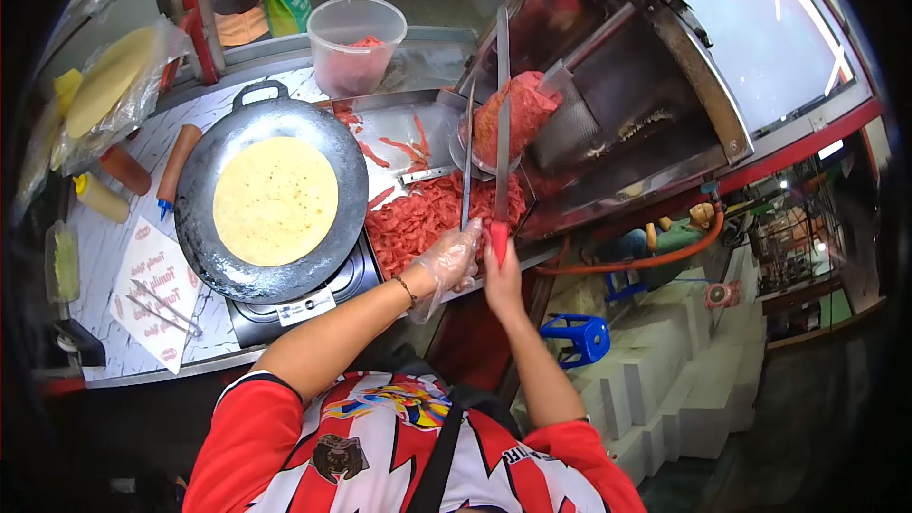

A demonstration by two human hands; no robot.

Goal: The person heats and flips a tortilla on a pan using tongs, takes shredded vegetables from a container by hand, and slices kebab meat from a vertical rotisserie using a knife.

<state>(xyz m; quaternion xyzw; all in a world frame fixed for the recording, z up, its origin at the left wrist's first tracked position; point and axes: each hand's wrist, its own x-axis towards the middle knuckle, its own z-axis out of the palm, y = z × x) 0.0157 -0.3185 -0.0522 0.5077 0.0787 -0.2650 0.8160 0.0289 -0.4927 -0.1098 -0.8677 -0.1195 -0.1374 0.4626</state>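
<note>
My left hand, in a clear plastic glove, is closed around a long thin metal tool; its exact kind is unclear. Close beside it, my bare right hand grips the red handle of a long knife. The knife's blade crosses in front of a reddish meat cone on a spit, and the thin tool reaches up along the cone's left side. Whether either touches the meat I cannot tell. Beneath my hands, a heap of shaved red meat fills the near part of a metal tray.
Left of the tray, a flatbread lies on a round black griddle over a stove. A plastic tub with meat stands behind. Sauce bottles, tongs on printed paper and bagged flatbreads sit farther left. The grill rises at right.
</note>
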